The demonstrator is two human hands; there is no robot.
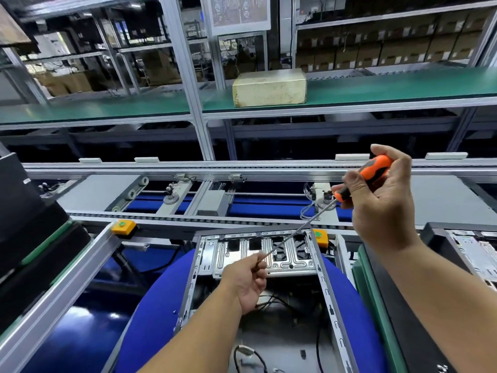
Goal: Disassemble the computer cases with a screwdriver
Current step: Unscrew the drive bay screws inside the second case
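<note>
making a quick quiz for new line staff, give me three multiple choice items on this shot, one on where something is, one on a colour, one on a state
1. Where is the beige box?
A. on the green upper shelf
B. inside the open computer case
C. on the blue pad

2. What colour is the screwdriver handle?
A. yellow and green
B. orange and black
C. all blue

3. How is the screwdriver held?
A. lying loose on the conveyor
B. by one hand only, at the handle
C. by both hands, one at the handle and one at the tip

Answers:
1. A, the box sits on the green shelf above the conveyor.
2. B, orange grip with black inserts shows in the right hand.
3. C, the right hand grips the handle while the left hand pinches the shaft's tip over the open computer case.
</note>
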